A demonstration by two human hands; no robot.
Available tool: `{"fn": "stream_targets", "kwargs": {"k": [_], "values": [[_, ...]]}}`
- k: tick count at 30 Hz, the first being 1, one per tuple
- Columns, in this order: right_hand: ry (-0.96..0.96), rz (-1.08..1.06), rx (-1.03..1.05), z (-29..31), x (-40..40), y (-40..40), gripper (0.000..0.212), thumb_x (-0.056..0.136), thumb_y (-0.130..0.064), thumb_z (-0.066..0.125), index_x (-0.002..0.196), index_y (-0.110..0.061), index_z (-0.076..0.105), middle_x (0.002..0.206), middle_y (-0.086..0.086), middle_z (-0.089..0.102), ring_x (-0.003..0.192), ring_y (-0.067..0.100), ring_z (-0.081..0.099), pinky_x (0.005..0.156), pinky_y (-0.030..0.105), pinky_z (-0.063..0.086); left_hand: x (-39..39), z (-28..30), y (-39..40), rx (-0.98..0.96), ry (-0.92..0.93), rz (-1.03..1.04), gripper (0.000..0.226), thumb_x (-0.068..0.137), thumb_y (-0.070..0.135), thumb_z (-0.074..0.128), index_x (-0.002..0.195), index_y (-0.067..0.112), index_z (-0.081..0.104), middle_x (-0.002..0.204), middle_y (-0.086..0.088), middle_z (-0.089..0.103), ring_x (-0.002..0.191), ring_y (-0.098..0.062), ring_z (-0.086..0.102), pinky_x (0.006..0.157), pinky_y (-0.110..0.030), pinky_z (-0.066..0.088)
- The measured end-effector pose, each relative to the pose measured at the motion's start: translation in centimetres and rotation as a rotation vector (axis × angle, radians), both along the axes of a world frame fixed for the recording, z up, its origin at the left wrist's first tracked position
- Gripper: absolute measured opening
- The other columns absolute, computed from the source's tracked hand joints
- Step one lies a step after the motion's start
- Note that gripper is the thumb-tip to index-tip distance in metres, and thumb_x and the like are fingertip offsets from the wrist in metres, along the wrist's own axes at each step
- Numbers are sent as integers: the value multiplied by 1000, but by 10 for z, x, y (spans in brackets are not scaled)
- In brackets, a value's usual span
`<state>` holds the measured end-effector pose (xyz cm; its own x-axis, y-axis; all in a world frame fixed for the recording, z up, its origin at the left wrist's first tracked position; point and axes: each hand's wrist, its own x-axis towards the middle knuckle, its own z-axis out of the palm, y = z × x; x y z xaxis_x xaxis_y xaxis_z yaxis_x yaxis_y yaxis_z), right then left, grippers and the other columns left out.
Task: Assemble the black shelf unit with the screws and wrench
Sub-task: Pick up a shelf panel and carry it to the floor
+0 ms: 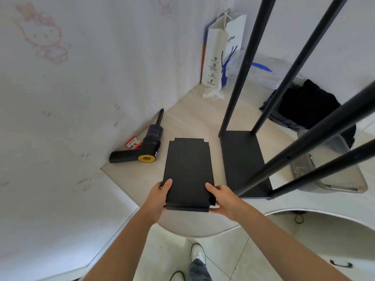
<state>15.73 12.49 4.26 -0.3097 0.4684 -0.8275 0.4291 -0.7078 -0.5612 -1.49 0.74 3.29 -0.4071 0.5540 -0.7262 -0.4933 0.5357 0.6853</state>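
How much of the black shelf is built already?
One bottom shelf already has four black poles standing in it. Both hands, left hand and right hand, are holding a loose shelf board by its near corners. That board isn't on the poles yet.

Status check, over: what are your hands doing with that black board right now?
Left hand and right hand grip loose shelf panel at near corners. Frame with four poles beside it. Nothing between.

Two black shelf boards point(189, 169): one held at 6 o'clock, one bearing four black poles point(241, 78) at 3 o'clock. One handheld vacuum point(142, 148) at 9 o'clock, one paper bag point(218, 57) at 12 o'clock, two hands point(160, 196).
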Motion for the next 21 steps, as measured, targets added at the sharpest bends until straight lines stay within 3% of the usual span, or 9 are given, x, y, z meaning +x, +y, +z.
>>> {"fn": "stream_targets", "kwargs": {"k": [4,6,10,14,21], "values": [[69,-3,25,4,16,-30,32,99,-35,56,120,-10,52,120,10,59,110,23,58,74,37,60,7,8,-33,72,-62,5,36,103,33,52,135,16,49,121,-5,65,112,-26,60,102,-48,51],[126,-25,34,6,26,-49,28,100,-34,54,118,-12,54,121,8,61,111,23,59,69,35,61,12,13,-52,113,-95,11,37,100,30,57,134,19,47,120,-6,65,110,-26,62,94,-45,56],[187,-52,62,9,50,-93,29,102,-33,50,121,-13,59,121,6,64,115,23,59,87,42,59,23,23,-89,168,-71,-16,39,93,24,67,127,22,48,115,-7,67,101,-27,67,67,-33,62],[234,-101,95,15,71,-137,24,105,-28,46,114,-17,64,106,-1,72,101,16,66,75,33,60,39,27,-119,179,1,-100,42,89,26,70,125,25,47,117,-8,67,100,-27,68,65,-30,61],[216,-147,153,20,121,-196,24,106,-26,41,112,-20,63,112,5,69,101,18,64,73,28,59,80,21,-161,170,58,-240,39,90,30,69,121,33,46,120,-4,64,105,-25,66,74,-30,61]]}}
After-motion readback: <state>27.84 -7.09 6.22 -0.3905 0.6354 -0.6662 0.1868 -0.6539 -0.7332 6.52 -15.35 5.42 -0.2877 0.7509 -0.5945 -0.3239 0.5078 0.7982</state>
